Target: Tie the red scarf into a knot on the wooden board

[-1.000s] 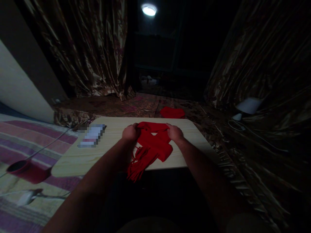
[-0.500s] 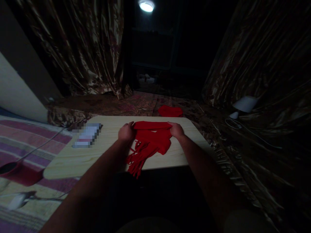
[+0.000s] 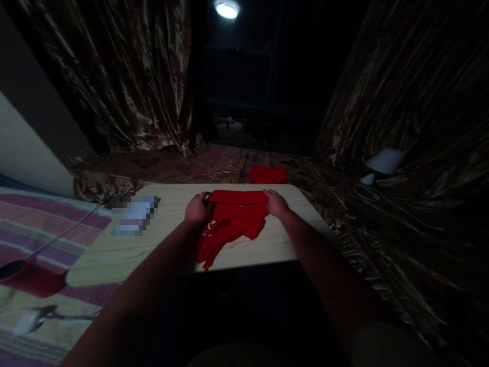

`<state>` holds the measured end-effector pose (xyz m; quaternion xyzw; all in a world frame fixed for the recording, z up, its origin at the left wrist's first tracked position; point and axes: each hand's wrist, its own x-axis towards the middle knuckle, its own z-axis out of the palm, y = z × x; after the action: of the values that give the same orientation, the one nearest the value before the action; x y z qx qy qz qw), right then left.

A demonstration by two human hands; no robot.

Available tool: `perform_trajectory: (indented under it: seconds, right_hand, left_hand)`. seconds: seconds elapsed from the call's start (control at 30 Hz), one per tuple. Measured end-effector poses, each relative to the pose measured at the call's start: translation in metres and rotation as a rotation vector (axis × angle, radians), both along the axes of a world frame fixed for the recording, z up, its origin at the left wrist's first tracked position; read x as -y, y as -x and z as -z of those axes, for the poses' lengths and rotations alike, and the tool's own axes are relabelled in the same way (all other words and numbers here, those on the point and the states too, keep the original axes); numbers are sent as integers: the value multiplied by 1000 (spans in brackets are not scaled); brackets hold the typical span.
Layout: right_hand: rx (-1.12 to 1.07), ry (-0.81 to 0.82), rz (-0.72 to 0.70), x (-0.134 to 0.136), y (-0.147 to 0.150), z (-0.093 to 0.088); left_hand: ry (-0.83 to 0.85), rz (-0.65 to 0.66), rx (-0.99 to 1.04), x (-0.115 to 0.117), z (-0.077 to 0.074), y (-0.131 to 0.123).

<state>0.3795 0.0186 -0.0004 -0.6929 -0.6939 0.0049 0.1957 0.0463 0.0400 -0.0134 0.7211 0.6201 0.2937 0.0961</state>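
A red fringed scarf [image 3: 242,219] lies bunched on the pale wooden table [image 3: 168,260]. Its far part is folded into a straight band running between my two hands. At the band's left end, my left hand [image 3: 197,207] is closed on the cloth. My right hand [image 3: 277,204] pinches the band's right end. Below the band, a loose section of scarf bends to the left, and its tassels spread toward the table's front edge. My fingertips are partly hidden behind the cloth.
Beyond the table's far edge sits another red cloth item [image 3: 267,175]. A pixelated flat object [image 3: 135,215] lies on the table's left. A small white lamp [image 3: 385,161] with a cord stands to the right. At left are a striped bedcover [image 3: 46,214] and a red container [image 3: 36,280].
The band has been drawn slightly toward me and the gap beneath it has nearly closed. The tassels have shifted up and left, off the table's front edge. Both hands keep their hold.
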Motion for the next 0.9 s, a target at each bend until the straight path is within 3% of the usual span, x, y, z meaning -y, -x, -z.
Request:
perform_trajectory:
  seconds: [0.13,0.23,0.3,0.37,0.47,0.67,0.9]
  right_hand:
    - [28,-167,81,14,12,-6]
    - [1,-183,-77,24,24,-11]
    - [-70,-81,-267,26,32,-13]
    - [-128,11,-420,23,40,-12]
    - [-109,118,-473,14,52,-12]
    - [-53,211,-384,-7,60,-13]
    - [-65,298,-358,-8,47,-12]
  left_hand:
    - [9,-42,109,4,1,-4]
    - [-121,-28,115,11,-7,-10]
    - [-151,122,73,16,-18,-20]
    - [-66,377,54,20,-30,-35]
    - [101,630,-35,24,-40,-62]
    - [232,579,-62,16,-30,-93]
    - [401,565,59,5,-28,-85]
